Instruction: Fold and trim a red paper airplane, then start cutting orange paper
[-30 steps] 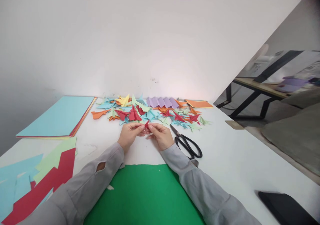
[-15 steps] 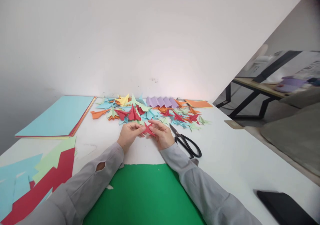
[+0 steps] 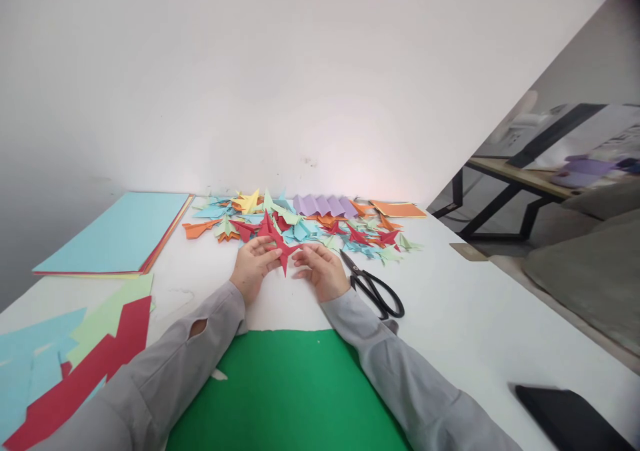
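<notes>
A small red folded paper figure (image 3: 284, 247) with several pointed tips is held up in front of the pile. My left hand (image 3: 254, 267) pinches its left side between thumb and fingers. At the figure's right tip is my right hand (image 3: 321, 271), its thumb and fingers curved and apart; whether a fingertip touches the paper I cannot tell. Behind both hands lies a heap of small folded paper pieces (image 3: 302, 229) in red, orange, green, blue and yellow. Black-handled scissors (image 3: 373, 284) rest just right of my right hand.
A stack of coloured sheets (image 3: 113, 231) sits at back left, with cut red paper (image 3: 90, 371) and other scraps nearer. Green paper (image 3: 290, 391) lies under my forearms. Pleated purple paper (image 3: 324, 206) and orange sheets (image 3: 400, 209) stand at back. A black flat object (image 3: 570, 414) is front right.
The red paper figure is turned and shows more of its points, one now hanging downward. My right hand's fingers have moved apart, while my left hand keeps its pinch.
</notes>
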A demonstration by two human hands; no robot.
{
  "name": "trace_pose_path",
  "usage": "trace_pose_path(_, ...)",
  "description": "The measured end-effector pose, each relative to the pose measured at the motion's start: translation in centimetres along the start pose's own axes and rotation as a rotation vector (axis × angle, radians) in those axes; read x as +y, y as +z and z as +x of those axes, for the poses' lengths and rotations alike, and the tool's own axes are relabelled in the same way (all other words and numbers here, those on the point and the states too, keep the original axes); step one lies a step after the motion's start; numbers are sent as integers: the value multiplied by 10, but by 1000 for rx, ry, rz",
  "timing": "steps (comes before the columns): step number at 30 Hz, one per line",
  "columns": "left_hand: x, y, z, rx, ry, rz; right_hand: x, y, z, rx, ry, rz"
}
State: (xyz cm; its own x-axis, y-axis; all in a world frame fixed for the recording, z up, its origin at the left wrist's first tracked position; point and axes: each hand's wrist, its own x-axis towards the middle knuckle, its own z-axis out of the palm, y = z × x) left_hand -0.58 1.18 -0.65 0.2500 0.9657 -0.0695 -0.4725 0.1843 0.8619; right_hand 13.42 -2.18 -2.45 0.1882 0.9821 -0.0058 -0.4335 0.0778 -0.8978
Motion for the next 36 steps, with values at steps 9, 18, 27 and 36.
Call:
trace_pose_path(9, -2, 3, -3, -48, -5, 69, 8, 2, 0, -26, -100, -135)
trace_pose_path(18, -3, 4, -7, -208, 41, 341, 7, -1, 2, 28, -81, -61)
trace_pose_path(27, -7, 1, -3, -199, 55, 308, 7, -1, 1, -22, -91, -109)
trace_pose_path(36, -9, 0, -1, -138, 39, 290, 9, -4, 2, -50, -81, -127)
